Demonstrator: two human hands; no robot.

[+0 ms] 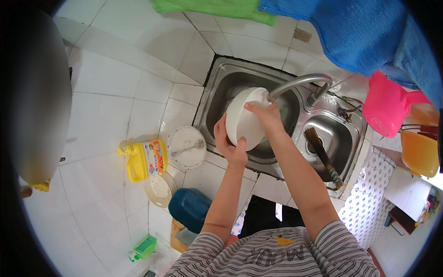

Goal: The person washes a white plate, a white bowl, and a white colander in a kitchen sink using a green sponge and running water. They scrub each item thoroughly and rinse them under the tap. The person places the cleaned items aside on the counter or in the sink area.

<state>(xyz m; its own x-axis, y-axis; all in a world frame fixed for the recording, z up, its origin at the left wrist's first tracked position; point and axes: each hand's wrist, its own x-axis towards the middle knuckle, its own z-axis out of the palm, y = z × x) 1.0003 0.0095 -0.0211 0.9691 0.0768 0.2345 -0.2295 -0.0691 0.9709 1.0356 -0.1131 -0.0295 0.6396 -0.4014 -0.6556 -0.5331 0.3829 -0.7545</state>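
Over the larger sink basin (216,100) I hold a white bowl (238,110) tilted on its side, its opening turned to the right. My left hand (230,143) grips its lower edge, fingers behind the outer wall and thumb at the rim. My right hand (264,117) is at the opening, with the thumb over the rim; its other fingers are partly hidden. The curved metal faucet (301,81) ends right beside the bowl and my right fingers. Whether water is running cannot be made out.
A straw brush (322,155) lies across the smaller basin (341,133). Left of the sink stand a plate with a spoon (188,159), a yellow jug (145,161), a cream strainer (159,190) and a teal basin (190,209). A pink dipper (384,104) and blue towel (360,34) hang at right.
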